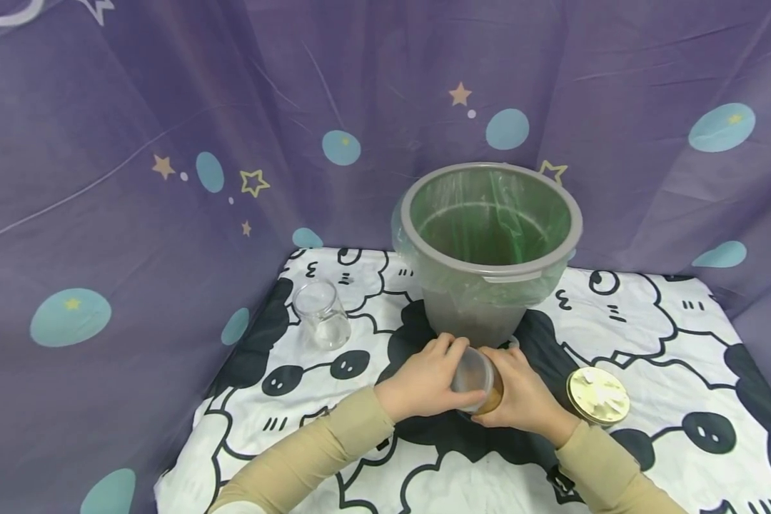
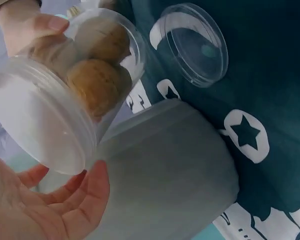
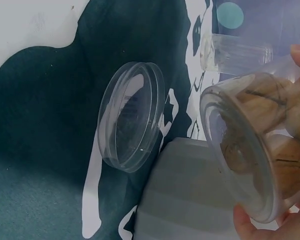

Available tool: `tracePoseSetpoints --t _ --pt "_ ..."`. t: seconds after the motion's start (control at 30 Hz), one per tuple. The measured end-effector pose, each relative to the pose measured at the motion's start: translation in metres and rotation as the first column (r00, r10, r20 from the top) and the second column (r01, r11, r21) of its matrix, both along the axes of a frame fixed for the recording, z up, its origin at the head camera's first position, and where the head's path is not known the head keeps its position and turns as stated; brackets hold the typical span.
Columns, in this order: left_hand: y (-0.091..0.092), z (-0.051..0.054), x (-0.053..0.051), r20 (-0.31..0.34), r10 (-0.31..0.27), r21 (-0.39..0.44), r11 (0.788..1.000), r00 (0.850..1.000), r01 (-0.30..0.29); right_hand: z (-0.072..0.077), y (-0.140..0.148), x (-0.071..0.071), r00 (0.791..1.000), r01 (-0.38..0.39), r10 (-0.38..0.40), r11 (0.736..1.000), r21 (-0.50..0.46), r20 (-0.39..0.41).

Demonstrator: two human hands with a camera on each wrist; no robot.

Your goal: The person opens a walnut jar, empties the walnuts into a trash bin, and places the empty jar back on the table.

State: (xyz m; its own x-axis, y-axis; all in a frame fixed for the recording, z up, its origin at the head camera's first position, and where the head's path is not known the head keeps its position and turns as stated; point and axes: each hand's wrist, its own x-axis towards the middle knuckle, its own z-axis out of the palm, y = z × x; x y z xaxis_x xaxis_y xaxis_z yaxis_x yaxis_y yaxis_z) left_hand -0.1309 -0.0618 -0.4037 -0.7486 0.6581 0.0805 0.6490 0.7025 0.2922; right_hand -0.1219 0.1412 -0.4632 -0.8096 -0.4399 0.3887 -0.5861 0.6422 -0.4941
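A clear jar with brown walnuts inside is held tilted between both hands, in front of the bin. My right hand grips the jar body from the right. On the other side, my left hand holds the whitish translucent lid at the jar's end, thumb at the front and fingers behind. Whether the lid is loose cannot be told. A flat clear round lid lies on the dark part of the cloth near the bin's foot; the hands mostly hide it in the head view.
Behind the hands stands a grey bin lined with a green plastic bag. An open clear jar stands at the left. A round gold lid lies beside the right wrist. A purple curtain hangs behind the patterned cloth.
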Motion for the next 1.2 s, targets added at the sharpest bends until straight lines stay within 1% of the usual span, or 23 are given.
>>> tracePoseSetpoints --t 0.07,0.13,0.2,0.23,0.3,0.37,0.4,0.47,0.53,0.6,0.7,0.73,0.8,0.83,0.9,1.0,1.07,1.13,1.2 --pt "0.000 0.000 0.000 -0.006 -0.007 0.004 1.000 1.000 0.007 0.000 0.001 0.000 1.000 0.002 -0.002 1.000 -0.004 0.003" --pt "0.000 -0.002 -0.002 -0.031 -0.038 0.018 0.999 0.999 0.039 -0.001 0.001 -0.001 1.000 -0.001 0.001 1.000 -0.010 0.003" --pt "-0.002 -0.002 -0.003 -0.053 -0.095 0.037 0.995 0.994 0.097 0.000 0.002 -0.001 1.000 -0.002 0.002 1.000 -0.016 0.001" --pt "-0.004 -0.002 -0.004 -0.063 -0.132 0.046 0.990 0.989 0.135 0.000 0.002 -0.001 1.000 0.001 -0.001 1.000 -0.017 -0.002" --pt "-0.006 -0.001 -0.006 -0.083 -0.216 0.054 0.974 0.973 0.221 0.000 0.003 -0.001 1.000 0.005 -0.005 1.000 -0.015 -0.006" --pt "-0.009 -0.001 -0.007 -0.099 -0.299 0.047 0.951 0.949 0.304 0.000 0.003 -0.001 1.000 0.010 -0.010 1.000 -0.015 -0.003" --pt "-0.010 0.000 -0.008 -0.111 -0.334 0.041 0.939 0.936 0.341 0.000 0.003 0.000 1.000 0.012 -0.012 1.000 -0.013 -0.001" --pt "-0.012 0.000 -0.010 -0.135 -0.385 0.020 0.920 0.913 0.391 -0.001 0.003 0.000 1.000 0.009 -0.009 1.000 -0.015 0.007" --pt "-0.014 0.000 -0.012 -0.149 -0.419 0.003 0.906 0.896 0.424 0.000 0.002 0.000 1.000 0.006 -0.005 1.000 -0.023 0.017" --pt "-0.016 0.001 -0.013 -0.164 -0.439 0.003 0.895 0.883 0.446 0.000 0.002 0.000 1.000 0.007 -0.007 1.000 -0.028 0.023" --pt "-0.018 0.001 -0.016 -0.190 -0.458 0.021 0.882 0.868 0.470 0.002 0.002 0.000 1.000 0.013 -0.012 0.999 -0.031 0.028" --pt "-0.018 0.001 -0.017 -0.197 -0.460 0.029 0.880 0.866 0.474 0.002 0.002 0.001 0.999 0.015 -0.015 0.999 -0.031 0.029" --pt "-0.018 0.000 -0.017 -0.207 -0.448 0.043 0.884 0.870 0.465 0.002 0.002 0.001 0.999 0.019 -0.019 0.999 -0.027 0.032" --pt "-0.017 0.000 -0.017 -0.209 -0.436 0.047 0.890 0.876 0.454 0.001 0.002 0.001 0.999 0.018 -0.017 1.000 -0.025 0.034" --pt "-0.017 -0.001 -0.016 -0.204 -0.401 0.057 0.906 0.893 0.420 0.001 0.002 0.001 0.999 0.016 -0.015 1.000 -0.020 0.030" --pt "-0.015 -0.002 -0.013 -0.196 -0.328 0.063 0.936 0.924 0.345 0.000 0.001 0.000 1.000 0.010 -0.010 1.000 -0.014 0.007" --pt "-0.013 -0.003 -0.011 -0.187 -0.278 0.066 0.953 0.942 0.295 -0.001 0.001 0.000 1.000 0.007 -0.007 1.000 -0.014 -0.007" --pt "-0.011 -0.003 -0.010 -0.176 -0.231 0.064 0.967 0.957 0.245 -0.001 0.001 0.000 1.000 0.009 -0.009 1.000 -0.015 -0.014" --pt "-0.010 -0.002 -0.008 -0.146 -0.186 0.074 0.977 0.972 0.198 -0.002 0.001 0.000 1.000 0.007 -0.008 1.000 -0.015 -0.010"
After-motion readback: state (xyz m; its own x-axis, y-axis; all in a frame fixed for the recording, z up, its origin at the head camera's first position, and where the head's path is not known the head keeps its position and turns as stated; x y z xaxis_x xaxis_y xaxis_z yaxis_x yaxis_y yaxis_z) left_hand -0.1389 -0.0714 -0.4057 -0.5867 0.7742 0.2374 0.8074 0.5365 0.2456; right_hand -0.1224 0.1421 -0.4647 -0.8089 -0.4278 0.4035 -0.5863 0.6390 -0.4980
